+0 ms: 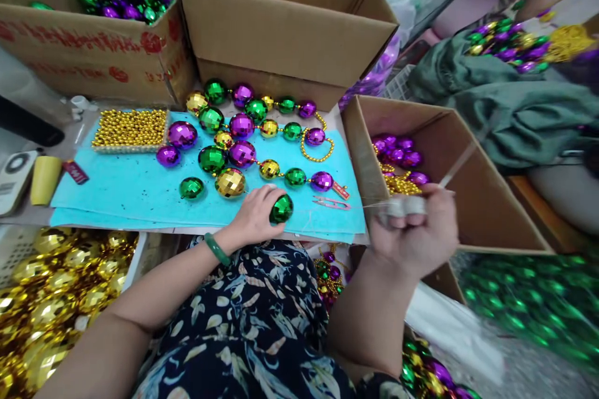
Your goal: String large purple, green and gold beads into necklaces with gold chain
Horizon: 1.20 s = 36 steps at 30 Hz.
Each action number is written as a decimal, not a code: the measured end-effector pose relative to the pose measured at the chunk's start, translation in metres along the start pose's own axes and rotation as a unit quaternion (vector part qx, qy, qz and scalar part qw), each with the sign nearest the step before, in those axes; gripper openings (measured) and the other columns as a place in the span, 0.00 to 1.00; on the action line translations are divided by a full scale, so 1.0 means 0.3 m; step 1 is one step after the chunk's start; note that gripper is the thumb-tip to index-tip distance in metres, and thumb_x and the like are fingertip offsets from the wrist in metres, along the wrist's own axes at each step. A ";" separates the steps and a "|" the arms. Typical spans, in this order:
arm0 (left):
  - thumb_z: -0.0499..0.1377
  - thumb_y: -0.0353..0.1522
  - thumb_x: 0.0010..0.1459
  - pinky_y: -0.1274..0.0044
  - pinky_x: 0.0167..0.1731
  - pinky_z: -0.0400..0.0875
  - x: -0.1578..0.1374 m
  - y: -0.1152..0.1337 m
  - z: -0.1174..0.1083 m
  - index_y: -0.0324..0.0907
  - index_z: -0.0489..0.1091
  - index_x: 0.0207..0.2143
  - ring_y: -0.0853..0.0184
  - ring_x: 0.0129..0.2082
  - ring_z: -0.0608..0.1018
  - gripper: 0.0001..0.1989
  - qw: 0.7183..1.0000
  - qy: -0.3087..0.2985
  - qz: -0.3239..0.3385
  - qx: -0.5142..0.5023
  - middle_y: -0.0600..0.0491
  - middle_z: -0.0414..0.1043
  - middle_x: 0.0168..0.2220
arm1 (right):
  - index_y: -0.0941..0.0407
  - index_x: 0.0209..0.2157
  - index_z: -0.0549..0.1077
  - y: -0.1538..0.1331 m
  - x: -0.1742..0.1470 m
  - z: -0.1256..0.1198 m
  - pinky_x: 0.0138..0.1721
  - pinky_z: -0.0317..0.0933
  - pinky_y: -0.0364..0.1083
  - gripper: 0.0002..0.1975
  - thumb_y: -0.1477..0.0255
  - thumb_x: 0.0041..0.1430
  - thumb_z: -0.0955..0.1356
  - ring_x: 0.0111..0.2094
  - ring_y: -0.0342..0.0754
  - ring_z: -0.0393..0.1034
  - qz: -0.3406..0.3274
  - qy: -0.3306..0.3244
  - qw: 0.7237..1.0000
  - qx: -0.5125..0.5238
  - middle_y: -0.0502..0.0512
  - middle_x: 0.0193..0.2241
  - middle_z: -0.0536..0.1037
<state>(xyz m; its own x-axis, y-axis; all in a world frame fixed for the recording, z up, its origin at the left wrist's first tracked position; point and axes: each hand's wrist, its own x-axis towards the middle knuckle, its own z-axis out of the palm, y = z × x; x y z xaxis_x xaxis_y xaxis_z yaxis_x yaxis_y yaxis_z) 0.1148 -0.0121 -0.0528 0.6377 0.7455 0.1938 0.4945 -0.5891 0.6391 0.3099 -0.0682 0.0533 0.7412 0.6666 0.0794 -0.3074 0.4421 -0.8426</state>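
Observation:
My left hand (255, 217), with a green bangle on the wrist, is closed around a shiny green ball bead (281, 208) at the front edge of the blue cloth (131, 190). A thin clear thread runs from the bead to my right hand (416, 234), which is raised to the right, its fingers curled shut on the thread. White tape (406, 206) wraps some of those fingers, and a pale blurred strand sticks up past the thumb. Between the hands lie pink thread snips (331, 202). Strung faceted beads in gold (230, 182), green and purple lie beyond my left hand.
A tray of small gold beads (131, 129) sits at the left. Cardboard boxes (290, 43) stand behind the cloth, and another box (449, 187) is at the right. A crate of gold balls (60, 293) is below left. Another person's arm (555, 0) shows far right.

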 end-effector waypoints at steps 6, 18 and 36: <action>0.59 0.35 0.51 0.61 0.54 0.62 -0.049 -0.050 -0.080 0.41 0.60 0.57 0.52 0.52 0.64 0.30 0.994 -0.004 0.001 0.111 0.42 0.60 0.55 | 0.58 0.27 0.69 -0.053 0.074 -0.106 0.13 0.41 0.39 0.05 0.72 0.53 0.68 0.12 0.36 0.49 -0.034 0.033 0.999 -0.017 0.40 0.10 0.58; 0.55 0.33 0.55 0.56 0.51 0.56 -0.118 -0.163 -0.209 0.47 0.59 0.61 0.46 0.55 0.61 0.30 0.963 -0.010 -0.077 0.257 0.43 0.59 0.60 | 0.59 0.27 0.69 0.038 0.138 -0.144 0.13 0.46 0.37 0.05 0.77 0.57 0.64 0.12 0.35 0.51 0.040 0.060 0.996 -0.054 0.41 0.11 0.58; 0.51 0.34 0.61 0.69 0.55 0.58 -0.093 -0.656 -0.730 0.35 0.70 0.52 0.57 0.52 0.69 0.20 0.869 0.188 -0.358 0.286 0.39 0.68 0.50 | 0.58 0.26 0.75 0.266 -0.025 0.014 0.14 0.55 0.40 0.12 0.73 0.34 0.76 0.17 0.45 0.66 0.178 -0.090 0.970 -0.138 0.52 0.15 0.71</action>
<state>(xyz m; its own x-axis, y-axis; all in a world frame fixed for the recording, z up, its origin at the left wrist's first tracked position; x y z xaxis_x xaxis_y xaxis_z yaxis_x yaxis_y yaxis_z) -0.1297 0.1513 -0.0208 -0.1393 0.9707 0.1960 0.9661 0.0898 0.2422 0.2774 -0.0354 -0.0124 0.4931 0.8529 -0.1717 -0.3347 0.0038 -0.9423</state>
